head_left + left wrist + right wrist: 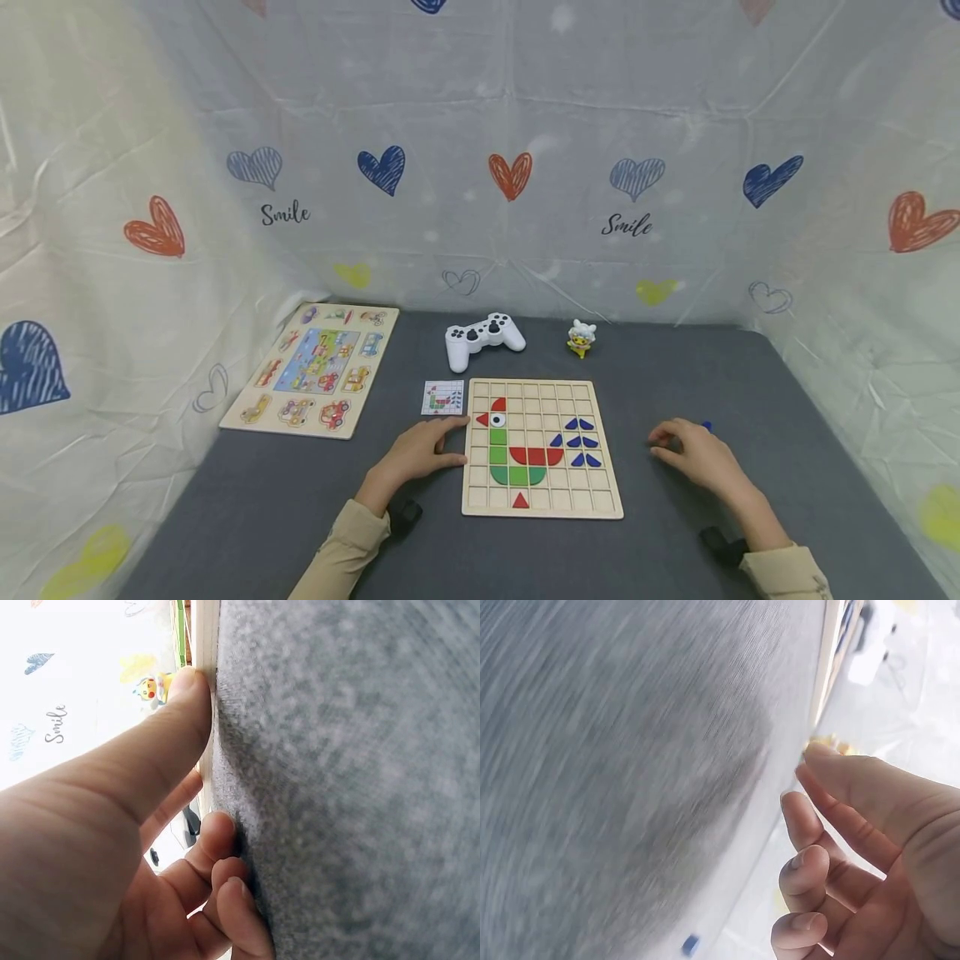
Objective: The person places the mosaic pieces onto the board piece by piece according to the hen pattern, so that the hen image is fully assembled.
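A wooden grid board (536,408) lies on the table, with colored pieces forming a bird shape. Red, green and blue pieces sit in its cells, a white eye piece (497,420) among them. My left hand (420,450) rests at the board's left edge, thumb and index fingertip against its side in the left wrist view. To the right of the board, my right hand (697,450) is over the table, fingers loosely bent, with nothing visible in them. A small blue piece (691,945) lies on the table beyond it, partly hidden by the hand in the head view.
A small pattern card (443,397) showing a similar bird lies by the board's upper left corner. Behind stand a white game controller (483,337) and a small figurine (581,337). A wooden picture puzzle (300,417) lies at the far left. Patterned sheets enclose the table.
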The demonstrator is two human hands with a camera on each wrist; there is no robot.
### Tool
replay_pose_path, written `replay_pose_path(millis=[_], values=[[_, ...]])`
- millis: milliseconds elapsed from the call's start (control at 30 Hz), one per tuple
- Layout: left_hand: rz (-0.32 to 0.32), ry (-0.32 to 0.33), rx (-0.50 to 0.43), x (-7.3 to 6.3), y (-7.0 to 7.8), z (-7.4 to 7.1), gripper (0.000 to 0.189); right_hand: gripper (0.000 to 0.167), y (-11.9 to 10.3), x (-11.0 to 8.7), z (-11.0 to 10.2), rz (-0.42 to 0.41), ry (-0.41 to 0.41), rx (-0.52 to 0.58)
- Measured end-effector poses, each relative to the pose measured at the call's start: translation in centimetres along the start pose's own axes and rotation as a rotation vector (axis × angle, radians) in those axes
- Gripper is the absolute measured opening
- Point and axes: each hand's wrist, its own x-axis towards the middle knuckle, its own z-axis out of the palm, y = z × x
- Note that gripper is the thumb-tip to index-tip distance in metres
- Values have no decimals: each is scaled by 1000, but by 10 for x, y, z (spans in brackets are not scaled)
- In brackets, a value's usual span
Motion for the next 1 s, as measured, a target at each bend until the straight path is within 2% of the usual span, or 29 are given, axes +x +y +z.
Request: replay_pose_path(millis=[467, 1000], values=[[-2, 1, -2, 0, -1, 1, 63, 17, 36, -13, -21, 117, -62, -7], [-4, 8, 7, -1, 1, 0, 63, 30, 66, -15, -35, 209, -69, -42]])
